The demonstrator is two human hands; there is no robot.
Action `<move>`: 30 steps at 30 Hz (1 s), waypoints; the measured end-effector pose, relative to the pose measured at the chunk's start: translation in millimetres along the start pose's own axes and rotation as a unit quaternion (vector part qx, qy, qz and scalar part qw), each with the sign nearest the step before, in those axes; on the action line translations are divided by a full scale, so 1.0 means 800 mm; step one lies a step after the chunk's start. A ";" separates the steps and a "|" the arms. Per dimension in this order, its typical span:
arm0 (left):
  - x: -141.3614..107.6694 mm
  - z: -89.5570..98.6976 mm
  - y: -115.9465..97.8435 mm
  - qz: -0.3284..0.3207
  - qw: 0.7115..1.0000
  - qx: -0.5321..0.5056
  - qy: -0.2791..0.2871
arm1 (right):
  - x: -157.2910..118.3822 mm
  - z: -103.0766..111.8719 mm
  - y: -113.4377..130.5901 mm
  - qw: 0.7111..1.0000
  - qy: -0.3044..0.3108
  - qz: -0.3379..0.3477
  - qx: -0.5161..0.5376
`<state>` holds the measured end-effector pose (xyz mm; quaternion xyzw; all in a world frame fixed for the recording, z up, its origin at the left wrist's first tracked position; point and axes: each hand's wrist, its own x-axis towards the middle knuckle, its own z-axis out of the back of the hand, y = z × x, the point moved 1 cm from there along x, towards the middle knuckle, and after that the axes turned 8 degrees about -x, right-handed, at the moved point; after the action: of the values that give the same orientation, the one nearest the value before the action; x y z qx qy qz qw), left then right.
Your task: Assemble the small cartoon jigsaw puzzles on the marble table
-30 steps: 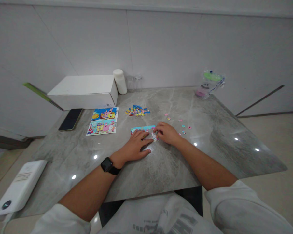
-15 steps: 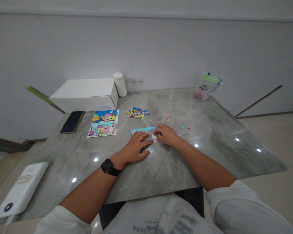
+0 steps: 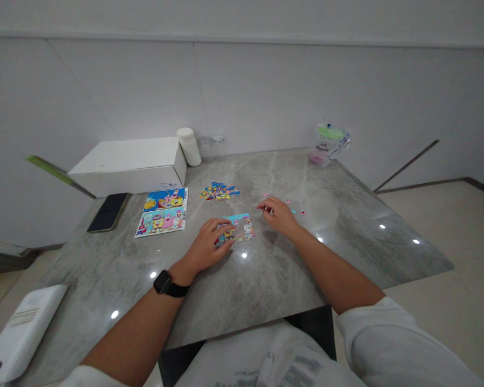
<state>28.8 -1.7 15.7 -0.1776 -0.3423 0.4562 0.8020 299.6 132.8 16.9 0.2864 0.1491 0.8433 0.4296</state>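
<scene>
Jigsaw puzzle (image 3: 248,230) lies on the grey marbled surface (image 3: 262,290), the left hand (image 3: 204,244) spread loosely over its left side; the right hand (image 3: 281,216) curls just beyond, contents unclear. Farther: piece pile (image 3: 219,191), white box (image 3: 135,156), pale wall (image 3: 250,97).

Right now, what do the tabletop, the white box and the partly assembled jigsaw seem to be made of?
Tabletop: polished stone or a stone-look slab, given the grey veining and bright reflections.
White box: probably matte cardboard, judging by its crisp edges and lack of glare.
Jigsaw: likely thin printed cardboard, from its flat, colourful picture; finish unclear at this size.
</scene>
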 end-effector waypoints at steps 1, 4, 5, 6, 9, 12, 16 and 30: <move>0.000 0.002 0.001 0.007 1.000 -0.004 -0.012 | 0.002 0.010 -0.007 0.999 -0.035 -0.020 0.002; -0.001 0.005 0.004 0.020 0.999 -0.007 -0.045 | 0.008 0.043 -0.034 0.988 -0.131 -0.083 0.007; -0.001 0.006 0.004 0.021 0.998 -0.007 -0.052 | 0.009 0.054 -0.044 0.982 -0.156 -0.102 0.008; -0.001 0.007 0.005 0.020 0.998 -0.007 -0.056 | 0.010 0.064 -0.054 0.977 -0.176 -0.122 0.008; 0.000 0.009 0.005 0.018 0.998 -0.005 -0.059 | 0.009 0.089 -0.081 0.963 -0.212 -0.165 -0.010; 0.000 0.010 0.006 0.023 0.998 0.000 -0.059 | 0.005 0.107 -0.097 0.960 -0.206 -0.183 -0.044; 0.000 0.009 0.009 0.022 0.998 -0.001 -0.062 | -0.001 0.124 -0.102 0.968 -0.128 -0.198 -0.083; -0.001 0.006 0.014 0.021 0.998 -0.005 -0.066 | -0.027 0.128 -0.084 0.959 0.209 -0.140 -0.130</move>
<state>18.5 3.3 12.4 -0.1582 -0.3927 0.4816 0.7673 415.2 155.6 56.5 0.0213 0.1632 0.8279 0.5362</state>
